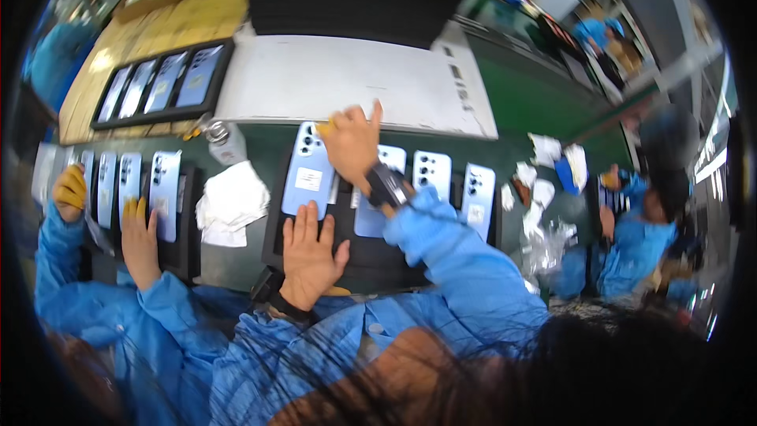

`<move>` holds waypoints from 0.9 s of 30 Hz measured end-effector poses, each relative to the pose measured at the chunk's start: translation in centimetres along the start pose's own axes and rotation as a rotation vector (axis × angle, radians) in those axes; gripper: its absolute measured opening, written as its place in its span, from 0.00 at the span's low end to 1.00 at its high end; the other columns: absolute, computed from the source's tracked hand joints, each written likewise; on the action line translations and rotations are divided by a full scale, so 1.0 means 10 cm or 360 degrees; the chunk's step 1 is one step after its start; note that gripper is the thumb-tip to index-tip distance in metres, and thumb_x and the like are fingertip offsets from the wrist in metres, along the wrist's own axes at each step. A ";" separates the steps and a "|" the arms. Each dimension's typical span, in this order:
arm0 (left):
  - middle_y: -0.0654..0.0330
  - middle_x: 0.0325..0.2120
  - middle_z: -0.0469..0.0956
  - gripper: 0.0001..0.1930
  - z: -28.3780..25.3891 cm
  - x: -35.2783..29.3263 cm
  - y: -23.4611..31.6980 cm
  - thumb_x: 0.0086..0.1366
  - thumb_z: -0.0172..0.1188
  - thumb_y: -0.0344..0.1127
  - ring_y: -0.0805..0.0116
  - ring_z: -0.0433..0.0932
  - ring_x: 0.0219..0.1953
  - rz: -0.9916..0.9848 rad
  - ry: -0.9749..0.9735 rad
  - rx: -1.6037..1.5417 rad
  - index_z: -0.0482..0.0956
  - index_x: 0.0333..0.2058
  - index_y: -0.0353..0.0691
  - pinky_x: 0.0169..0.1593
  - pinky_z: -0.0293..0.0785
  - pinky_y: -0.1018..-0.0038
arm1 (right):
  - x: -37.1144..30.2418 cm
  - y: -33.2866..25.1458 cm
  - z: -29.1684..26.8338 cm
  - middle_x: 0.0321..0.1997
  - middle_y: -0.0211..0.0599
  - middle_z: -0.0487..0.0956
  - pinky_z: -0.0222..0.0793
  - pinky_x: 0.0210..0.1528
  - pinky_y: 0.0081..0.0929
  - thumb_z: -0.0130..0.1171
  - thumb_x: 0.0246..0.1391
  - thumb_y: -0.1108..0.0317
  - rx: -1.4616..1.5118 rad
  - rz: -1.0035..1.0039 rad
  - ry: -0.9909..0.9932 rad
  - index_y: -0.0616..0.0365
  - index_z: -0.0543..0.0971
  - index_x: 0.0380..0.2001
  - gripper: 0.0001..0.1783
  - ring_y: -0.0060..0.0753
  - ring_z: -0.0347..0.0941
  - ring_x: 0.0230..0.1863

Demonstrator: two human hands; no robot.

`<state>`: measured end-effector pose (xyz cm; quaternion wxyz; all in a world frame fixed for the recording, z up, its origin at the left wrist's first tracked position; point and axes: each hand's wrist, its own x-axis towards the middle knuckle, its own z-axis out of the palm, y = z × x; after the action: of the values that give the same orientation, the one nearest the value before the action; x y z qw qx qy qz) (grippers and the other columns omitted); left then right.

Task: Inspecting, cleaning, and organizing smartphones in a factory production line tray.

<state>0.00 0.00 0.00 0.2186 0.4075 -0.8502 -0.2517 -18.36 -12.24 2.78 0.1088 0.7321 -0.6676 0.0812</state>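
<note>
Steadying phone (308,158) is best done lightly; left hand (311,256) spread flat, ungrasping, right hand (352,142) half-curled, grip unclear

You have four blue smartphones (310,159) at your black tray (374,264), four in the far tray (221,79), at least three in the left tray (183,254), two black wristbands (387,184) and one bottle (228,146).

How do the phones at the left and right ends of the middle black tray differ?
The left-end phone has the left hand at its near edge and the right hand by its upper right; no hand is at the right-end phone. The left-end phone's white label looks larger here than the right-end phone's label. Both phones are pale blue and show their backs.
</note>
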 end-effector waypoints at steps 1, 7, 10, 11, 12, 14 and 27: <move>0.40 0.59 0.63 0.26 -0.08 0.10 0.01 0.55 0.61 0.46 0.42 0.61 0.61 0.0040 0.0025 0.0039 0.76 0.49 0.35 0.62 0.53 0.48 | 0.15 0.15 -0.13 0.36 0.32 0.78 0.41 0.61 0.73 0.59 0.49 0.66 -0.0082 0.0113 -0.0165 0.51 0.85 0.29 0.07 0.40 0.67 0.49; 0.43 0.60 0.63 0.26 -0.48 0.42 -1.13 0.57 0.61 0.47 0.47 0.59 0.63 0.0187 0.0143 0.0385 0.75 0.50 0.36 0.62 0.54 0.47 | 0.20 0.57 -0.14 0.31 0.31 0.75 0.56 0.54 0.58 0.58 0.49 0.64 0.0030 0.0525 0.0878 0.49 0.82 0.25 0.05 0.41 0.69 0.40; 0.43 0.56 0.67 0.22 -0.50 0.49 -1.17 0.58 0.61 0.36 0.44 0.66 0.57 0.0300 0.0219 -0.0071 0.74 0.51 0.35 0.60 0.61 0.56 | -0.96 1.25 -0.28 0.32 0.33 0.76 0.59 0.42 0.45 0.59 0.49 0.64 -0.0261 0.0794 0.1124 0.50 0.80 0.27 0.05 0.42 0.69 0.38; 0.41 0.55 0.67 0.21 -0.55 0.56 -1.16 0.59 0.60 0.34 0.43 0.68 0.55 0.0369 0.0271 -0.0015 0.74 0.51 0.34 0.58 0.63 0.59 | -1.34 1.32 -0.35 0.33 0.34 0.76 0.59 0.44 0.45 0.58 0.49 0.64 -0.0333 0.0989 0.1083 0.51 0.81 0.28 0.06 0.41 0.69 0.37; 0.41 0.55 0.68 0.21 -0.61 0.59 -1.22 0.59 0.59 0.35 0.42 0.68 0.54 0.0360 0.0364 0.0106 0.73 0.51 0.34 0.58 0.64 0.58 | -1.67 1.42 -0.29 0.35 0.35 0.77 0.59 0.46 0.45 0.59 0.50 0.64 -0.0408 0.1186 0.0883 0.52 0.82 0.29 0.07 0.42 0.70 0.39; 0.40 0.53 0.68 0.22 -0.73 0.63 -1.47 0.60 0.59 0.35 0.42 0.68 0.52 0.0284 0.0510 0.0297 0.71 0.52 0.32 0.56 0.64 0.55 | -1.93 1.35 -0.21 0.37 0.35 0.77 0.59 0.49 0.47 0.58 0.51 0.63 -0.0396 0.1435 0.0647 0.52 0.81 0.35 0.09 0.44 0.70 0.43; 0.44 0.23 0.77 0.27 -0.79 1.25 -1.77 0.56 0.63 0.50 0.53 0.78 0.29 -0.0548 0.0313 -0.0116 0.76 0.33 0.24 0.35 0.71 0.63 | -2.42 0.73 -0.04 0.33 0.49 0.76 0.69 0.36 0.44 0.61 0.50 0.63 0.0329 0.1390 0.0630 0.65 0.77 0.37 0.16 0.55 0.74 0.35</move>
<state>7.73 -21.59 -2.56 0.2690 0.5615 -0.7327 -0.2749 -27.91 10.48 -2.81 0.1161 0.3612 -0.8671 0.3227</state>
